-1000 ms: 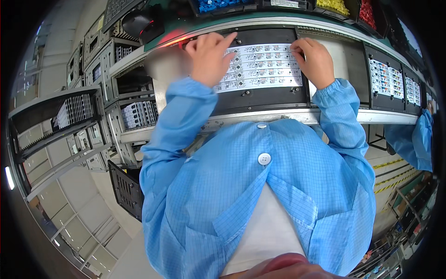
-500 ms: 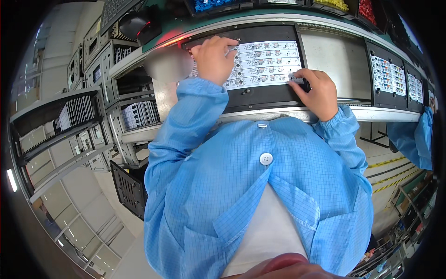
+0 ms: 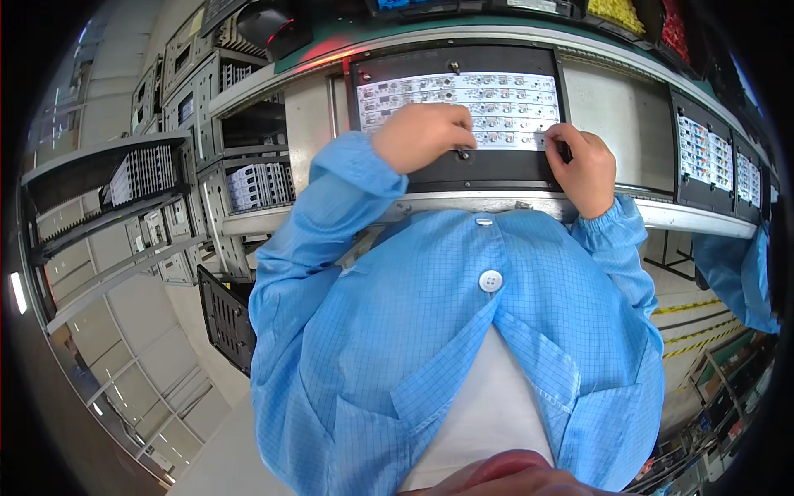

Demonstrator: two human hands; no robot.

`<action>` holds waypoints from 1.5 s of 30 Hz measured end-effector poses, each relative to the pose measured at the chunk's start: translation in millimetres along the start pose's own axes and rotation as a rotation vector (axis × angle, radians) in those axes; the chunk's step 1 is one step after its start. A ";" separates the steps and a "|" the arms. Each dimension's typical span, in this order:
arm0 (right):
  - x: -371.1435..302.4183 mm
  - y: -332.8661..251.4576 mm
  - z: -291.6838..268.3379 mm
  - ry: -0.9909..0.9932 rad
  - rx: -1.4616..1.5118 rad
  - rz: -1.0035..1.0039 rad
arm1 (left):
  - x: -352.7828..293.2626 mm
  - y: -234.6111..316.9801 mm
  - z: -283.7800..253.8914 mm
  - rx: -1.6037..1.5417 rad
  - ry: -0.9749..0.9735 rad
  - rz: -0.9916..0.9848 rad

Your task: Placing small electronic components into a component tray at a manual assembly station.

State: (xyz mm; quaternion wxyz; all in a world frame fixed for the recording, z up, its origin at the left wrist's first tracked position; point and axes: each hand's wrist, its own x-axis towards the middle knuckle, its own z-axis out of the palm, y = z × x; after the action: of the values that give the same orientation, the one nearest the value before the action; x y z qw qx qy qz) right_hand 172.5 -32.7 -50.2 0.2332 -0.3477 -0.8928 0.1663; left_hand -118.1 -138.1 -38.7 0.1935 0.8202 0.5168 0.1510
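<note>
Nearest us, our right hand (image 3: 585, 169) curls with its fingertips pinched on the right end of the lowest white circuit strip (image 3: 496, 139), while our left hand (image 3: 422, 136) lies loosely closed, knuckles up, across the strips' near edge; whether it grips anything we cannot tell. Those strips sit in a black tray (image 3: 488, 169) on the conveyor rail (image 3: 686, 217), with another loaded tray (image 3: 713, 157) farther right and parts bins (image 3: 616, 12) beyond.

White circuit-board panel (image 3: 463, 103) of 4 strips lies flat in black tray (image 3: 488, 169).

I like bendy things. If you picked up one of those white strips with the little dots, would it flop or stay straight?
Probably a bit bendy: each white strip looks long and thin. Likely light too. The left hand and right hand rest on them in the black tray.
</note>
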 end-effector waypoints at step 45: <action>16.7 68.9 -41.8 0.103 1.053 0.616 | -19.8 45.1 -20.1 0.176 0.121 -0.589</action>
State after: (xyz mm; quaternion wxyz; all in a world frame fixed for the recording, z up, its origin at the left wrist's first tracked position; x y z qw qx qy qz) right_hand 221.3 33.0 -41.8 0.3577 -0.4354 -0.5367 0.6281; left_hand -99.8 -170.4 -0.6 0.1263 0.6385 0.7536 0.0918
